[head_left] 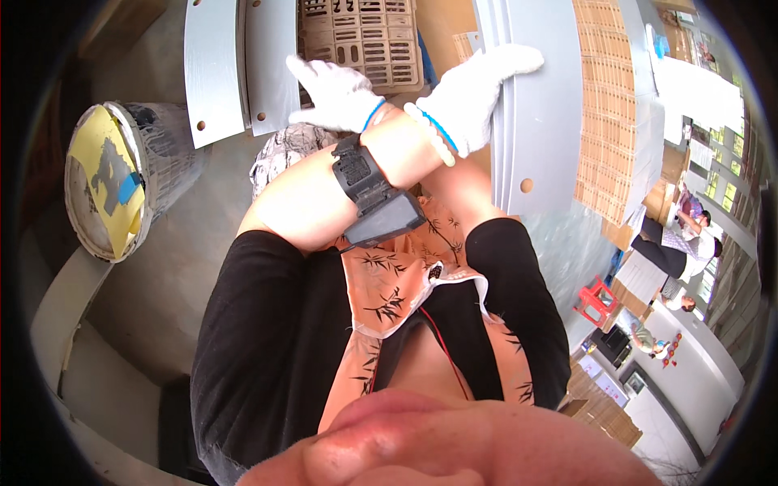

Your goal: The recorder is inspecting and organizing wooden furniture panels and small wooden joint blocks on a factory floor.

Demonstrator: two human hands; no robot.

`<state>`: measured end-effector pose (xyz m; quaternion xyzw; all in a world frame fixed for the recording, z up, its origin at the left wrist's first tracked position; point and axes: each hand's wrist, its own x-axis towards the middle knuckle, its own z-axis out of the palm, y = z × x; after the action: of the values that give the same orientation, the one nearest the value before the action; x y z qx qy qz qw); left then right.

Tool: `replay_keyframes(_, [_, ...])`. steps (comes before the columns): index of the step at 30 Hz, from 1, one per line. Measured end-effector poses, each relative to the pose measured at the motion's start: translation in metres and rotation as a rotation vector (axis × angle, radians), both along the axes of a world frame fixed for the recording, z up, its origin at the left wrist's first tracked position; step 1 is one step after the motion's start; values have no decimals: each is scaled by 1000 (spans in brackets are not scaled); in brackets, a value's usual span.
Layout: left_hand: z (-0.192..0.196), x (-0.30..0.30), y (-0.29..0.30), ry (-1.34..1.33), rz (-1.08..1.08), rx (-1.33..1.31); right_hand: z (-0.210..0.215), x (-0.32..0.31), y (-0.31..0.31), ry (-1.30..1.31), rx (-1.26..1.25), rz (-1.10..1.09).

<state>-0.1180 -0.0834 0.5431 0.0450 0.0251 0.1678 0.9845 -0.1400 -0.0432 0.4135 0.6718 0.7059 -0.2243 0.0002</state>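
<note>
We observe both hands in white work gloves with blue cuffs, the forearms crossing each other at the wrists. The glove at upper left (336,93), which we take to be the right hand because its arm crosses from the right, carries a black device strapped to the forearm (374,198). Its fingers are spread open and hold nothing; they hover near the lower edge of a grey curved panel (271,65) with small round holes, though we cannot tell whether they touch it.

The other glove (474,89), taken as the left hand, lies flat on a stack of long grey panels (539,121) at upper right. Its fingers are extended over the stack's left edge rather than curled around it, so this is a resting contact, not a closed grip.

A second grey curved panel (212,69) stands just beside the first, to its left. Between the panel groups sits a tan plastic crate (365,36) with slotted walls. A round wire-mesh basket (121,178) holding yellow material rests on the concrete floor (178,267) at left. Stacked cardboard (608,105) rises behind the panel stack. Other people sit well apart at far right (689,235), near a red stool (598,300).
</note>
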Motion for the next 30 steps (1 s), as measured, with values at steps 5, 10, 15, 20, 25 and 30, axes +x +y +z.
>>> replay_keyframes(5, [3,-1,-5,30,-1,75,0,7,-2,-85,261,93])
replay_keyframes(10, [5,-1,-6,50,1,61,10,4,0,-125,302,272])
replay_keyframes(15, [13,-11,-7,76,70,41,1,-3,-7,-224,352,360])
replay_keyframes(20, [13,-21,-4,55,69,18,-36,-21,-3,-158,389,164])
replay_keyframes(25, [13,-22,-4,86,77,32,-47,-18,4,-81,429,118])
replay_keyframes(30, [7,-22,-1,105,100,8,-31,-8,8,-21,246,139])
